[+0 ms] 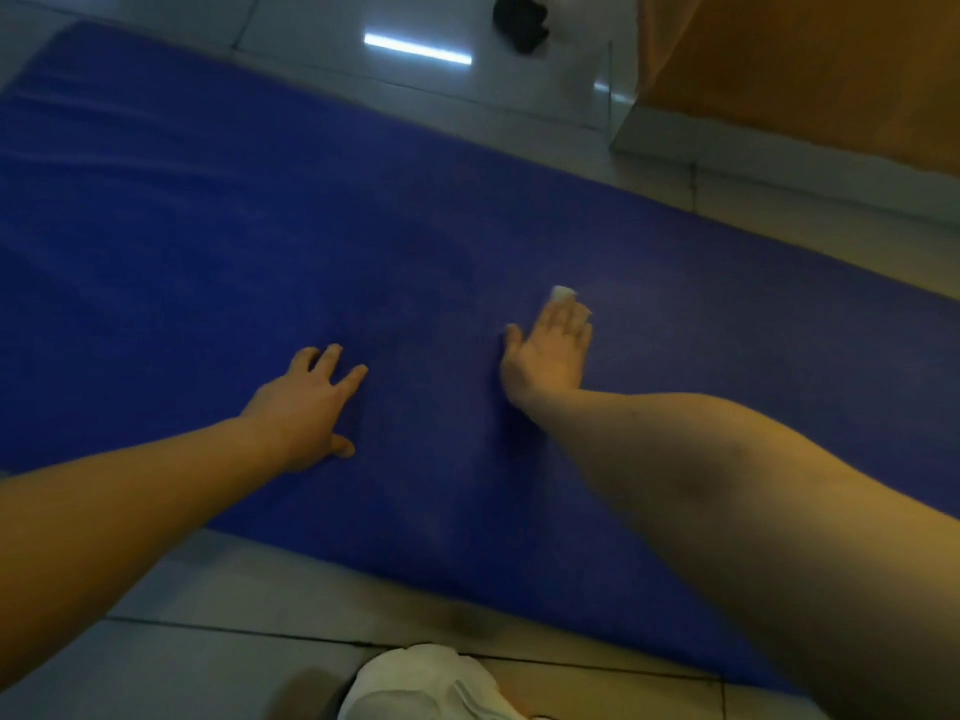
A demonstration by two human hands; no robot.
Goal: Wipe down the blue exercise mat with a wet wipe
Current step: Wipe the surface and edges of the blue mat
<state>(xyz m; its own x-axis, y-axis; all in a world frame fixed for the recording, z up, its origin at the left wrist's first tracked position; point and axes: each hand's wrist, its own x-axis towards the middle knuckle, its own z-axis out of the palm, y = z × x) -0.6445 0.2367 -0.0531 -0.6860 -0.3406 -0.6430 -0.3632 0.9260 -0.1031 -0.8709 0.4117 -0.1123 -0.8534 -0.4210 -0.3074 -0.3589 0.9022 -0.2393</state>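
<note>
Wiping in progress.
Right hand [550,356], fingers together, presses wet wipe [563,293] on blue mat [208,226]; left hand [306,407] spread; next, probably sweep onward.

The view is dim and soft throughout, with a warm yellow cast on the arms and on the wall [831,70] at upper right. A hard white streak of glare [418,49] lies on the glossy floor tiles [311,23], mirroring a light overhead. The blue mat [208,226] darkens toward its left side. Faint shadows sit under the left hand [306,402] and the right hand [550,356]. The wipe [563,293] is a smeared pale blur. Wide-angle distortion bows the mat's edges, and the white shape [415,683] at the bottom edge is out of focus.
</note>
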